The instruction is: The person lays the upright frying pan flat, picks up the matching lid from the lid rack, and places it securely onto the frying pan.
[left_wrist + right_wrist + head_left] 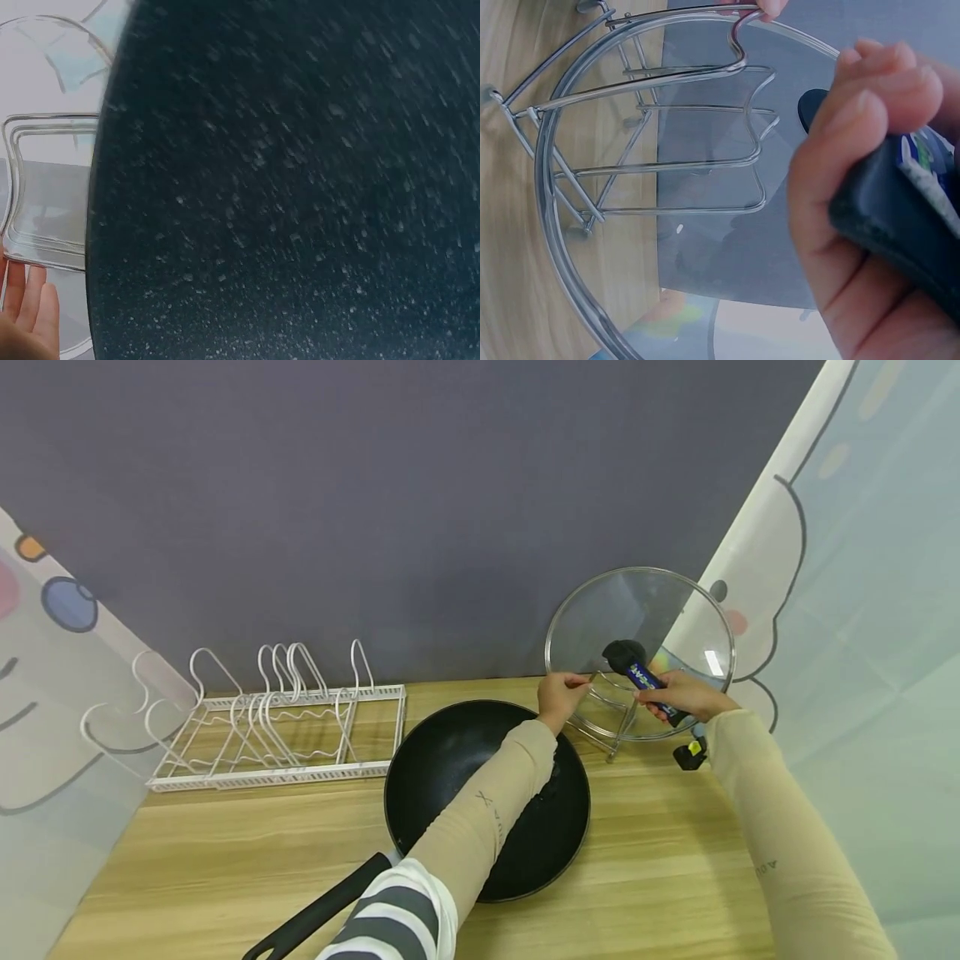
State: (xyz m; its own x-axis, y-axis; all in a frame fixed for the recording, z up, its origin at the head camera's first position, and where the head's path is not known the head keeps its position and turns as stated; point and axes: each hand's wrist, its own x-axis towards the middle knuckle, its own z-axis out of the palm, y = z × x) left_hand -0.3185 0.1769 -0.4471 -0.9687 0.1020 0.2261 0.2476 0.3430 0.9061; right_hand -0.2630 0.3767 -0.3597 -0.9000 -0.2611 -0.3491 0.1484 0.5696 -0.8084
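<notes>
A round glass lid (pixel 600 610) with a metal rim stands tilted upright in a small metal wire lid stand (pixel 652 161) at the back right. My right hand (pixel 688 695) grips the lid's long black handle (pixel 637 673), which carries a blue printed label. Fingers of my left hand (pixel 561 700) pinch the top of a bent wire on that stand. Below my left forearm sits a black wok (pixel 450 760), its long handle (pixel 322 902) pointing to the front left. In the left wrist view the speckled wok (pixel 285 180) hides much of the stand and lid.
A white wire dish rack (pixel 300 772) with several upright loops stands at the back left, beside the wok. Right of the stand lies a small black object (pixel 691 755) with a yellow mark. A grey wall panel (pixel 450 527) rises behind the wooden table (pixel 225 835).
</notes>
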